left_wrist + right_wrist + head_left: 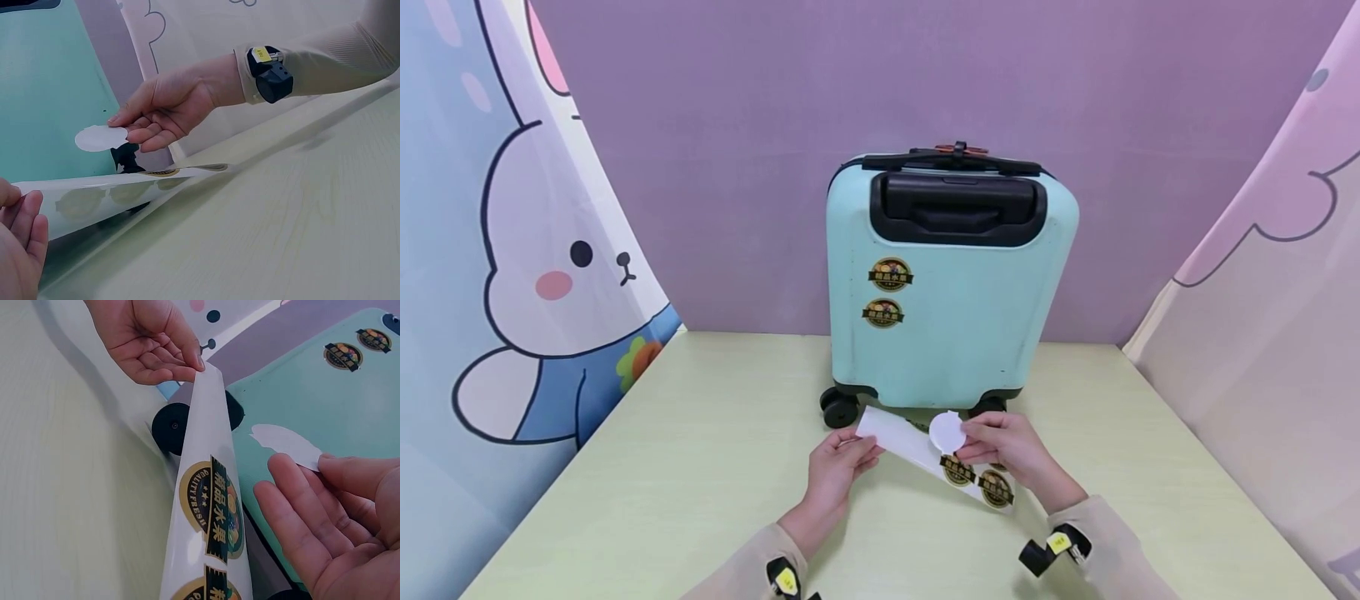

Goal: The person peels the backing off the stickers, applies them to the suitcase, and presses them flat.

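Observation:
My left hand [835, 471] pinches one corner of a white sticker sheet [898, 434], which slants down to the right above the table. Several round black-and-gold stickers [958, 470] are on the sheet's right part. Between thumb and fingers, my right hand [1011, 446] holds a round sticker [947, 432] by its edge, its plain white side facing up, just over the sheet. Behind both hands stands a mint-green suitcase [955, 333]. Two matching stickers, an upper one [891, 274] and a lower one [883, 313], are on the left of its front face.
The suitcase stands upright on black wheels [839, 407] on a pale wooden table [737, 417]. A purple cloth backdrop [715, 167] hangs behind it. Printed curtains flank the table, one with a cartoon rabbit [565, 250] at the left.

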Available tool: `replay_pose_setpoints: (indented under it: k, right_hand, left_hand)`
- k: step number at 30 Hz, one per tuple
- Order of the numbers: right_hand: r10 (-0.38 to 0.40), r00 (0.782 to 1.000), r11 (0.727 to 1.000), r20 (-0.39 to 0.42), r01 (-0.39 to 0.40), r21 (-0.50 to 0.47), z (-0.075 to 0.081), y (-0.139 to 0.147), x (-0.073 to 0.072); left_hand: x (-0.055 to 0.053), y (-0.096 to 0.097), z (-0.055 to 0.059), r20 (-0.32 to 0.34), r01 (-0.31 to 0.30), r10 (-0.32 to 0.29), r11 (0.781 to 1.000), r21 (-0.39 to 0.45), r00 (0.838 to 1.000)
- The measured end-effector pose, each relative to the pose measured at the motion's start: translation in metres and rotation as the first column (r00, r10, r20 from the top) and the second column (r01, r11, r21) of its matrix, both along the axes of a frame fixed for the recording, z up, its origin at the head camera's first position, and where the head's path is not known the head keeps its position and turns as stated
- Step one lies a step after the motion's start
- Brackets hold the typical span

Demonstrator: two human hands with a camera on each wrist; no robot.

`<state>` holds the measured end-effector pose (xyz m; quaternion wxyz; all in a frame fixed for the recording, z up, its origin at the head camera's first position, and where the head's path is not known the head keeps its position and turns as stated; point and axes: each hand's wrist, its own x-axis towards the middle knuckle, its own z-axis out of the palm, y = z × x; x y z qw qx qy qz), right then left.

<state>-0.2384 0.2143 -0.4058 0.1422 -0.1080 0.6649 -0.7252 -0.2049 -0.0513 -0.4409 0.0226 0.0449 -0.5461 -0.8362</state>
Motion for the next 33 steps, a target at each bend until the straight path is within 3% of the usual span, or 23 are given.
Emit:
replay_pose_setpoints:
  k: [21, 33]
  right_hand:
    - [-0.014, 1.000, 1.000, -0.023, 0.013, -0.009, 0.007, 0.000, 0.004]
    - [-0.041, 0.994, 0.998, -0.100, 0.045, 0.037, 0.009, -0.002, 0.004]
  left_hand:
    - [-0.005, -0.006, -0.008, 0.017, 0.007, -0.007, 1.000, -0.011, 1.000]
    - [-0.010, -0.012, -0.017, 0.024, 0.024, -0.023, 0.999, -0.038, 0.999]
